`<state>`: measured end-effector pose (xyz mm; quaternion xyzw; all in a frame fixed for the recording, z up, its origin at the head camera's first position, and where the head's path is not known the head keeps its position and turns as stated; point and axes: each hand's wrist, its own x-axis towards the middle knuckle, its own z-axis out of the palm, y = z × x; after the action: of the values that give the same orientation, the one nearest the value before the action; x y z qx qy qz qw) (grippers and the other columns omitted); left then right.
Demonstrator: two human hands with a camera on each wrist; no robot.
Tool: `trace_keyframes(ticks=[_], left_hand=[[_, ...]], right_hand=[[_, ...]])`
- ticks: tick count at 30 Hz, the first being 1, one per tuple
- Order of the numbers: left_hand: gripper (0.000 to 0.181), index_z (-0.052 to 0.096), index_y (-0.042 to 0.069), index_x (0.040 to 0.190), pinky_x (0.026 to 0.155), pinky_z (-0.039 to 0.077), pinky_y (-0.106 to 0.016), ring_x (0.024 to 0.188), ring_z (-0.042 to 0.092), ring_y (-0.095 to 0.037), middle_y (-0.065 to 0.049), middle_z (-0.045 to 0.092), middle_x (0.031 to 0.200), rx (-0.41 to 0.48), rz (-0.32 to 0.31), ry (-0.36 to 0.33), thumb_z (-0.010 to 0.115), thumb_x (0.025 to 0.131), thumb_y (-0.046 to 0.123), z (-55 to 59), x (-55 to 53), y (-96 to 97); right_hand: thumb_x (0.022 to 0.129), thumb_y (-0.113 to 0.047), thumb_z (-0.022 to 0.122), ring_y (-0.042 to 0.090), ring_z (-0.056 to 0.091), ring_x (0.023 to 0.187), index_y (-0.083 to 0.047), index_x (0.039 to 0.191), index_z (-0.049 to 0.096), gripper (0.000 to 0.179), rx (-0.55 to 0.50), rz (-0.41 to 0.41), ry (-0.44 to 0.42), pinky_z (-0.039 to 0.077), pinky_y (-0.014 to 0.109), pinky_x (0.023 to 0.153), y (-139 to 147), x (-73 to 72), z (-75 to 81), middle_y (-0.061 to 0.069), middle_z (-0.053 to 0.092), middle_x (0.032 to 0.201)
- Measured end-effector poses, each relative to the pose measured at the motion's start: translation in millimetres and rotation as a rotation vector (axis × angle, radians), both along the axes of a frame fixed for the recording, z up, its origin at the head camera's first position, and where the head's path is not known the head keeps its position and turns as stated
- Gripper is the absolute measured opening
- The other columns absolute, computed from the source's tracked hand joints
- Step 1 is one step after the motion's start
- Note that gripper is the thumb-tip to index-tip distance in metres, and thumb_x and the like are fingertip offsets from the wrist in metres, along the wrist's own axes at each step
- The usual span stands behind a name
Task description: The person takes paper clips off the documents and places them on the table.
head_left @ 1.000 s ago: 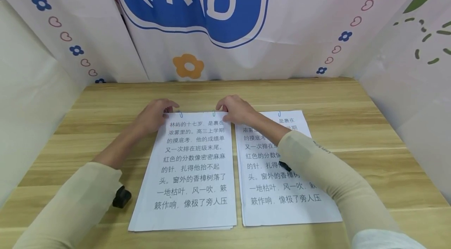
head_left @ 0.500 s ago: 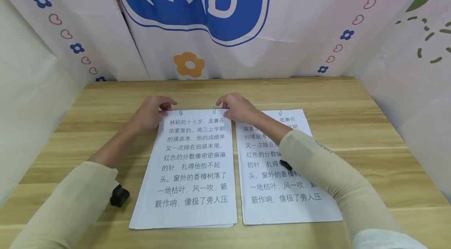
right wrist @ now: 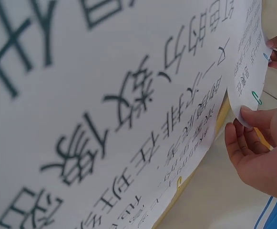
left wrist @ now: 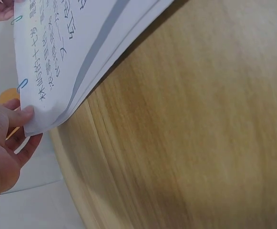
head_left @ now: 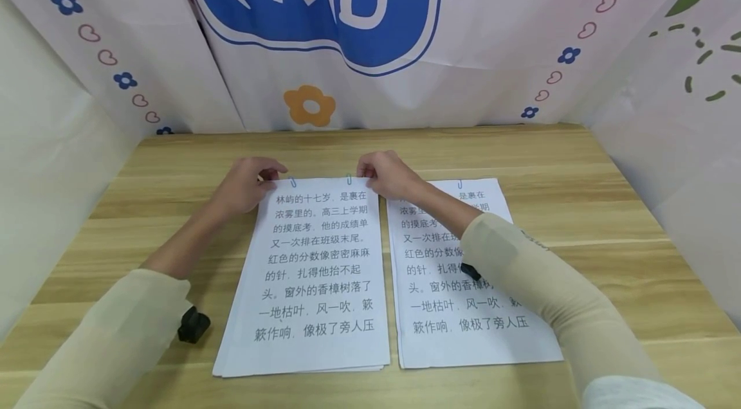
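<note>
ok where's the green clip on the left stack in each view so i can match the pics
Head: green clip on the far edge of the left stack, above centre.
Left wrist: green clip near the top left corner.
Right wrist: green clip toward the right edge, above the thumb.
Shared landmark: the right hand, near the clip in all three.

Paper stacks (head_left: 321,357) white, dark print. Blue clip (left wrist: 22,85), green clip (right wrist: 257,98), yellow clip (right wrist: 179,183). Table (head_left: 613,254) tan, brown wood grain. Sleeves (head_left: 110,332) beige. Backdrop (head_left: 486,42) white, emblem (head_left: 324,20) blue-and-white, flower (head_left: 297,107) orange.
</note>
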<state>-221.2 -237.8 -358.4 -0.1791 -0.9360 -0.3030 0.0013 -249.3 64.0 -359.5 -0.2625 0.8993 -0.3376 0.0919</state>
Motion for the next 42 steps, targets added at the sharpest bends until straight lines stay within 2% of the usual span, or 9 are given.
trace_keyframes(ticks=[15,28,42], left_hand=[[0.030,0.067,-0.015,0.120,0.083,0.055,-0.047,0.099,0.065,-0.039,-0.028,0.069,0.107,0.018,0.000,0.016,0.057,0.092,-0.019,-1.5,2.1,0.0],[0.029,0.066,-0.014,0.122,0.089,0.053,-0.050,0.106,0.064,-0.041,-0.030,0.067,0.115,0.009,0.025,-0.013,0.056,0.095,-0.016,0.8,3.4,3.4],[0.025,0.067,-0.014,0.119,0.090,0.054,-0.052,0.102,0.065,-0.041,-0.029,0.068,0.111,0.010,0.025,0.042,0.059,0.095,-0.013,-1.4,3.8,5.2]], right_hand=[[0.091,0.015,0.061,0.023,0.063,0.091,0.001,0.104,0.071,0.021,-0.080,-0.014,-0.047,0.055,0.028,0.083,1.3,3.3,-0.2,0.012,0.068,0.098],[0.092,0.013,0.065,0.023,0.063,0.090,0.002,0.102,0.072,0.017,-0.115,-0.044,-0.051,0.055,0.028,0.082,2.5,3.1,-2.7,0.013,0.069,0.097],[0.091,0.013,0.066,0.023,0.063,0.088,0.002,0.102,0.071,0.016,-0.180,-0.075,-0.083,0.055,0.027,0.078,3.8,2.2,-2.9,0.013,0.069,0.096]])
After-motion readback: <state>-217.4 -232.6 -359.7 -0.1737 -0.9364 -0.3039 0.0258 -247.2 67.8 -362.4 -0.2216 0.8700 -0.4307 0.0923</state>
